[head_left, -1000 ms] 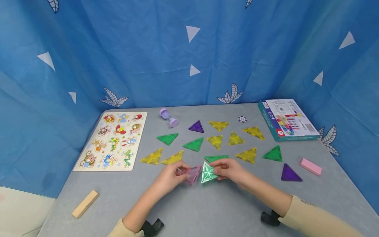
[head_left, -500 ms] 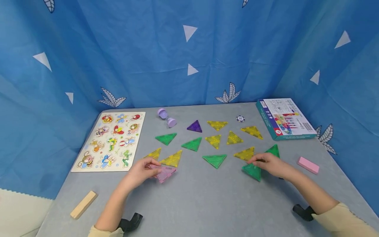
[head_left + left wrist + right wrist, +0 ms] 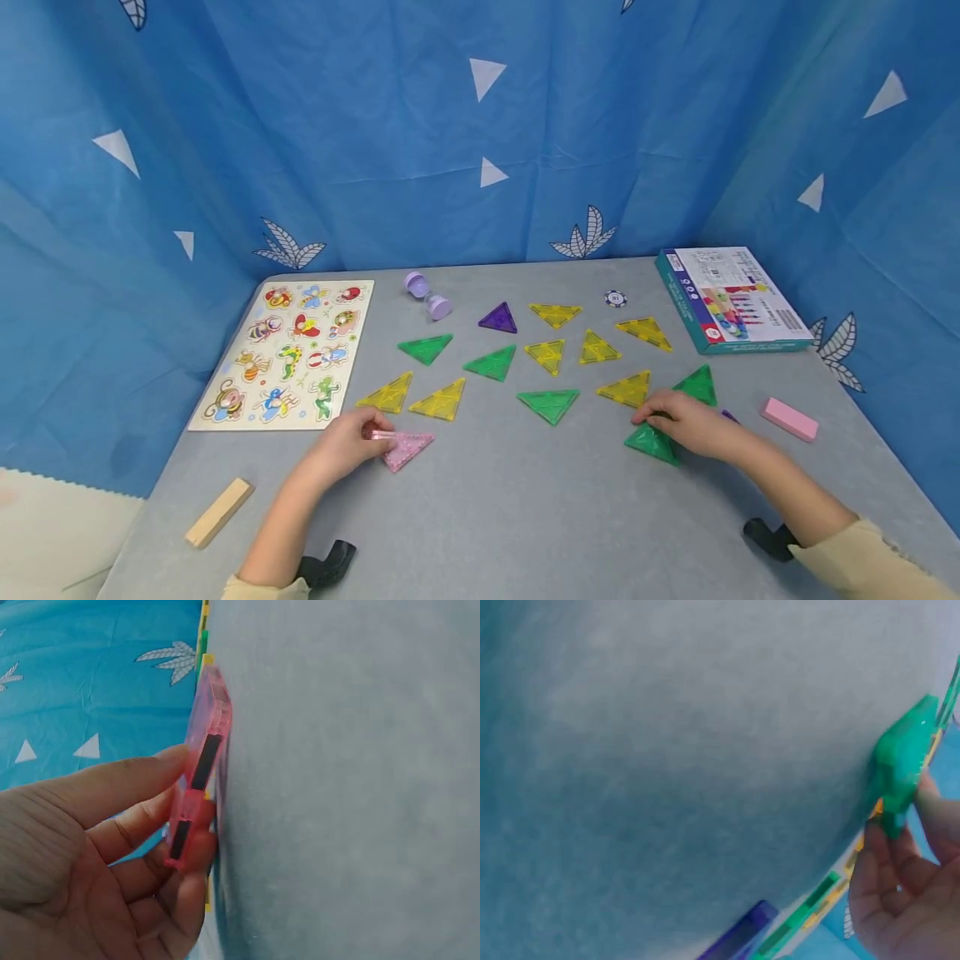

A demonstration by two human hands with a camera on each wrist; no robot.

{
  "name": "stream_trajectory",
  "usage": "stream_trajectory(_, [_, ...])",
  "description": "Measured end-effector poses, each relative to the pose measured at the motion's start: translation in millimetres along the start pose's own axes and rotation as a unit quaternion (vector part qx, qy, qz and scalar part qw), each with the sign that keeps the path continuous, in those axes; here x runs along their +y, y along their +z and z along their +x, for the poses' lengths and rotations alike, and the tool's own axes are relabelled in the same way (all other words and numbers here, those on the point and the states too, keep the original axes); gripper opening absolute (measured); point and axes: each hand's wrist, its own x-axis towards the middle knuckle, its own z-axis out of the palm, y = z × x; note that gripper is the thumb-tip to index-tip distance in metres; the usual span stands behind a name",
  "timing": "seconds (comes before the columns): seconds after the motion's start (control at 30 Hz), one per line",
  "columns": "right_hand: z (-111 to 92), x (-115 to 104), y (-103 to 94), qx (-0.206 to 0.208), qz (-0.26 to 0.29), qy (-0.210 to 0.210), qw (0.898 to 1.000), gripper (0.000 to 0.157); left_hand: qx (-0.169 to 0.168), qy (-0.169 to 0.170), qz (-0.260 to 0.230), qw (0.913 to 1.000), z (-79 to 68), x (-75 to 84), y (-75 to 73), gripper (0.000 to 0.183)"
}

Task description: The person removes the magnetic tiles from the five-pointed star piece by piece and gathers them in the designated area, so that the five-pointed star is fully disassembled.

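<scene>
My left hand (image 3: 348,446) pinches a pink translucent triangular magnetic tile (image 3: 407,448) just in front of two yellow triangular tiles (image 3: 439,400). In the left wrist view the pink tile (image 3: 201,765) is seen edge-on between thumb and fingers, dark magnet strips along its side. On the other side, my right hand (image 3: 686,423) grips a green triangular magnetic tile (image 3: 654,450) low over the tabletop. The right wrist view has that green tile (image 3: 904,754) held between thumb and fingertips. Another green tile (image 3: 697,386) lies beyond this hand, and my forearm mostly hides a purple tile (image 3: 730,415).
Several yellow and green tiles lie mid-table, with a purple tile (image 3: 498,318) behind them. Around them are an insect puzzle board (image 3: 288,358), a lilac hourglass-shaped toy (image 3: 428,296), a chip (image 3: 616,298), a box (image 3: 738,302), a pink block (image 3: 790,419) and a wooden block (image 3: 220,512).
From close together at the middle, my hands have parted: the left went left with the pink tile, the right went right with the green one. Over the last half second both barely moved.
</scene>
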Motion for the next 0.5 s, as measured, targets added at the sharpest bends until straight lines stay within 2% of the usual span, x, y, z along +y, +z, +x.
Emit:
stream_trajectory(0.17, [0.1,-6.0,-2.6,0.037,-0.029,0.021,0.999,0.018,0.016,-0.019,0.077,0.9967,-3.3,8.3,-1.4,0.014])
stream_trajectory(0.33, [-3.0,-24.6,-11.2,0.099,-0.002,0.037,0.994,0.020,0.032,-0.035,0.165,0.9852,-6.2,28.1,-2.5,0.016])
stream_trajectory(0.43, [-2.0,-42.0,-13.4,0.142,0.007,0.044,0.989,0.024,0.072,-0.001,0.175,0.9819,-5.1,54.2,0.6,0.022])
stream_trajectory(0.5, [2.0,-55.0,-12.6,0.165,-0.007,0.038,0.986,0.029,0.110,0.053,0.164,0.9789,-1.5,75.8,4.4,0.030])
